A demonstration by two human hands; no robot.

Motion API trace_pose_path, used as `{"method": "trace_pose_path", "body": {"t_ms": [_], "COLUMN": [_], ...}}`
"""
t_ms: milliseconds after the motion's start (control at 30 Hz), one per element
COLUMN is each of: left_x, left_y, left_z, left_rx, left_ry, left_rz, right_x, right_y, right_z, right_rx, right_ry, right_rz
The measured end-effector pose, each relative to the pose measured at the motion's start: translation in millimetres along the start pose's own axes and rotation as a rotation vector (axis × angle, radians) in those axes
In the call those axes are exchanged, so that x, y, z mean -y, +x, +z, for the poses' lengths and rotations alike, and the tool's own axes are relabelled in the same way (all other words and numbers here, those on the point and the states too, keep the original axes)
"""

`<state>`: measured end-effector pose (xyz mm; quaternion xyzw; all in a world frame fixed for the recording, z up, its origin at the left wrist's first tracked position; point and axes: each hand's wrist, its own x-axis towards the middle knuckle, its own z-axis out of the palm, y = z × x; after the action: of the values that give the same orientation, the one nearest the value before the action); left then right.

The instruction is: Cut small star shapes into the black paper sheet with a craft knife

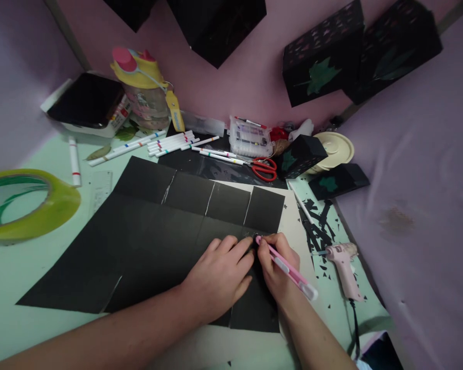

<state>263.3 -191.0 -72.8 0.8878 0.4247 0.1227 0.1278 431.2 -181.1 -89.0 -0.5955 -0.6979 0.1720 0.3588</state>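
1. Pale green table top point(31, 277) fills the lower view, with pinkish-purple walls closing it in at the back and on the right.
2. We press our left hand point(219, 277) flat on the black paper sheet point(146, 236), fingers spread and loose, clasping nothing; the fingertips lie just beside the knife tip.
3. Our right hand point(275, 262) is clenched around a pink craft knife point(287, 268), held like a pen, its tip touching the sheet near the right edge, between the two hands.
4. We see the sheet lying flat across the middle of the table, with pale crease or cut lines dividing its upper strip into panels; its right part rests on a lighter board point(293, 216).
5. Black paper scraps point(318, 226) are scattered right of the board, near a pink glue gun point(345, 267) lying on the table.
6. Behind the sheet we see red scissors point(265, 168), a row of white markers point(170, 144), a clear plastic case point(250, 137) and a bottle with a yellow lid point(144, 90).
7. At the left edge sits a roll of green tape point(23, 205).
8. Black paper boxes with green leaf shapes point(320, 56) hang on the back wall, and two smaller ones stand on the table below.
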Motion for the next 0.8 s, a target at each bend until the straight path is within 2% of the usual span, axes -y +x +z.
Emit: {"method": "trace_pose_path", "body": {"t_ms": [400, 800], "left_x": [0.4, -0.1], "left_y": [1.5, 0.6], "left_z": [0.8, 0.6], "left_rx": [-0.001, -0.007], "left_ry": [0.003, 0.006], "left_rz": [0.000, 0.002], "right_x": [-1.3, -2.3], "right_y": [0.5, 0.0], "right_z": [1.0, 0.3], "right_rx": [0.017, 0.015], "right_ry": [-0.030, -0.011], "right_rz": [-0.061, -0.032]}}
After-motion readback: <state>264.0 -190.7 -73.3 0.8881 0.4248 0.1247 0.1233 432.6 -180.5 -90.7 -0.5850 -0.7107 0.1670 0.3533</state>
